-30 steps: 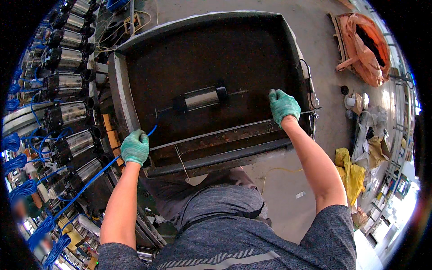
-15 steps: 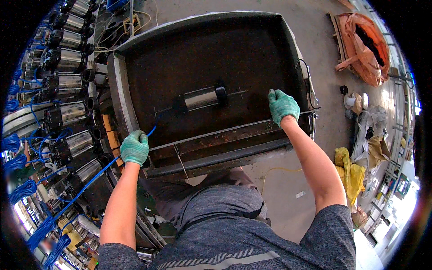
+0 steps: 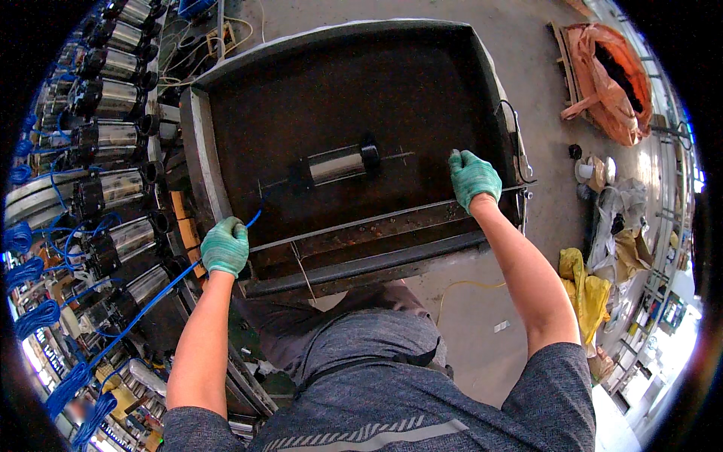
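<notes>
My left hand (image 3: 225,247), in a green glove, is closed around a blue cable (image 3: 162,292) at the tank's near left corner. The cable rises past my fingers toward a steel cylinder with black ends (image 3: 337,166), which looks like a pump motor and lies in the dark tank (image 3: 203,124). Thin rods stick out from both ends of the cylinder. My right hand (image 3: 476,179), also gloved in green, is curled closed over the tank's right side, to the right of the cylinder. Whatever it may hold is hidden. A narrow metal bar (image 3: 361,220) crosses the tank's near side below both hands.
Several similar steel cylinders (image 3: 117,100) stand in a row at the left, with coiled blue cables (image 3: 38,320) beside them. On the floor at right are an orange sack (image 3: 595,90), a yellow bag (image 3: 578,282) and clear plastic wrap (image 3: 621,203). A black cable (image 3: 516,128) hangs on the tank's right rim.
</notes>
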### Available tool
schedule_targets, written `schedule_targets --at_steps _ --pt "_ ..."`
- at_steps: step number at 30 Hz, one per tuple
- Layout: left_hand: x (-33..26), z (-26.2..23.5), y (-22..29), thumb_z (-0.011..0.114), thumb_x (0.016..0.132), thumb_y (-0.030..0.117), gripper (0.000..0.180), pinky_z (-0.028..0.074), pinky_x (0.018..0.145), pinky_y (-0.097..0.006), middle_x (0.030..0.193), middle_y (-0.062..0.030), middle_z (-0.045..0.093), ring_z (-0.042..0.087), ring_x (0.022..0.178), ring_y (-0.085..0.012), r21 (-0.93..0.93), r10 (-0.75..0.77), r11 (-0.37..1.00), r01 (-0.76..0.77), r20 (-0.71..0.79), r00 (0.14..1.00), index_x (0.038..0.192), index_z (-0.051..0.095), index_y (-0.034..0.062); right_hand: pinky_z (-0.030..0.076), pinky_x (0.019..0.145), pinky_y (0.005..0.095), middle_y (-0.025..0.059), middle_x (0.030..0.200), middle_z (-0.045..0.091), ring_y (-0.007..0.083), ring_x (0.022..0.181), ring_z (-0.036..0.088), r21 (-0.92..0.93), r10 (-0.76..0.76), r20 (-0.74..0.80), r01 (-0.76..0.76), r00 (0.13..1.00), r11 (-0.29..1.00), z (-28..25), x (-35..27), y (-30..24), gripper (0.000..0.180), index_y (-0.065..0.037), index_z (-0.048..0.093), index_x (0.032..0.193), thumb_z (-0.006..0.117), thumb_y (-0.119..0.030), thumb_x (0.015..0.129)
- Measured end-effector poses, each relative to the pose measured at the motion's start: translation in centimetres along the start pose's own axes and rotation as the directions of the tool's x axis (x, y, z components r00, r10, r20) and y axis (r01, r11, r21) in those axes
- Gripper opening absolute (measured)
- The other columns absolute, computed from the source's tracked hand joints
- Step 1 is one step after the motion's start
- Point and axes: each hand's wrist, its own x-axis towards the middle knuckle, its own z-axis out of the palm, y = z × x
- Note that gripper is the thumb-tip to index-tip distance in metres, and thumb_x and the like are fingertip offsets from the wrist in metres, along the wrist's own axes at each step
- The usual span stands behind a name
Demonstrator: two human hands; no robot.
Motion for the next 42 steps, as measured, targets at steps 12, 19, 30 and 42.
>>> schedule_targets --at_steps 12,19,30,42 --pt "0.2 0.3 -0.4 0.061 0.091 0.028 0.020 0.055 0.079 -0.047 0.097 -0.0143 0.072 0.068 0.091 -0.0392 -0.011 -0.015 1.000 0.015 0.020 1.000 0.096 0.073 0.0128 0.052 0.088 0.0540 0.0207 0.107 0.072 0.0444 0.104 0.066 0.012 0.009 -0.009 -0.009 1.000 1.000 0.2 0.0 0.0 0.050 -0.015 0.070 0.107 0.038 -0.054 0.103" --pt "0.1 0.0 -0.3 0.060 0.092 0.030 0.021 0.055 0.080 -0.047 0.099 -0.0134 0.072 0.068 0.092 -0.0389 -0.014 -0.013 1.000 0.014 0.018 1.000 0.096 0.073 0.0132 0.051 0.086 0.0552 0.0207 0.106 0.071 0.0458 0.103 0.064 -0.004 0.016 -0.026 -0.016 1.000 1.000 0.6 0.2 0.3 0.050 -0.014 0.070 0.105 0.041 -0.054 0.102" --pt "0.2 -0.1 -0.7 0.058 0.093 0.032 0.024 0.054 0.082 -0.049 0.100 -0.0132 0.072 0.068 0.094 -0.0377 -0.013 -0.010 1.000 0.011 0.039 0.999 0.097 0.072 0.0135 0.051 0.089 0.0546 0.0215 0.113 0.070 0.0461 0.109 0.063 -0.024 0.002 -0.059 -0.004 0.998 1.000 0.4 -0.1 -0.2 0.052 -0.012 0.069 0.115 0.043 -0.055 0.102" --pt "0.2 -0.6 -0.7 0.055 0.095 0.034 0.027 0.054 0.083 -0.050 0.102 -0.0134 0.071 0.068 0.095 -0.0385 -0.027 -0.037 0.999 0.040 0.099 0.994 0.096 0.071 0.0121 0.051 0.096 0.0516 0.0253 0.127 0.065 0.0453 0.119 0.060 -0.016 -0.303 0.268 0.319 0.914 0.948 0.4 0.9 -7.8 0.049 -0.007 0.050 0.138 0.053 -0.039 0.101"
